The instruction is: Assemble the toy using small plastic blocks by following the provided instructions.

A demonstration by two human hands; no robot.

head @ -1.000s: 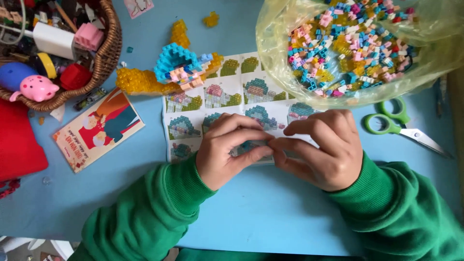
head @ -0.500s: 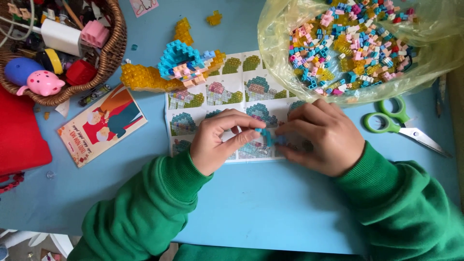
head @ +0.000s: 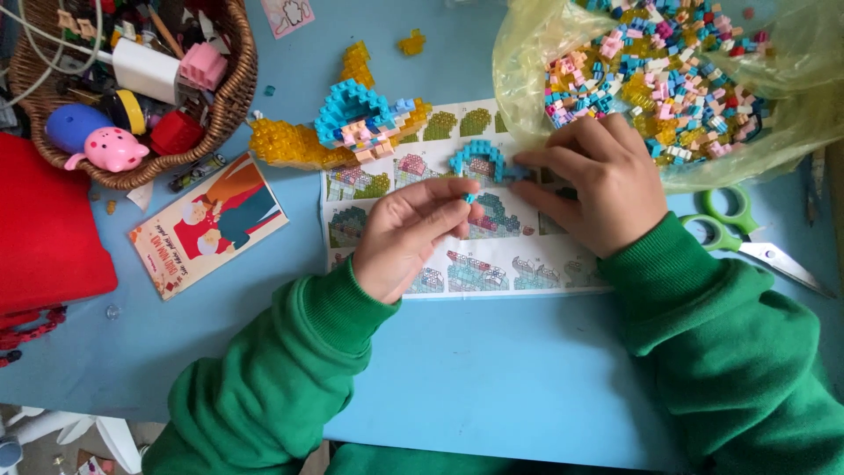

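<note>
My right hand [head: 598, 180] pinches a small arch built of blue bricks [head: 479, 158] and holds it over the instruction sheet [head: 457, 211]. Just below the arch, my left hand [head: 409, 233] grips a tiny blue brick [head: 469, 199] between thumb and fingertip. Both sleeves are green. A larger build of blue, pink and yellow bricks [head: 347, 127] stands on the blue table [head: 492, 369] above the sheet's left corner.
A yellow plastic bag [head: 668, 79] full of loose bricks lies at the top right. Green-handled scissors [head: 747, 242] lie to the right. A wicker basket [head: 132, 88] of toys, a red case [head: 44, 229] and a picture card [head: 207, 224] are on the left.
Both hands have moved apart and up from the sheet. The blue arch, earlier hidden between them, is now in my right hand, and my left hand holds a single small brick.
</note>
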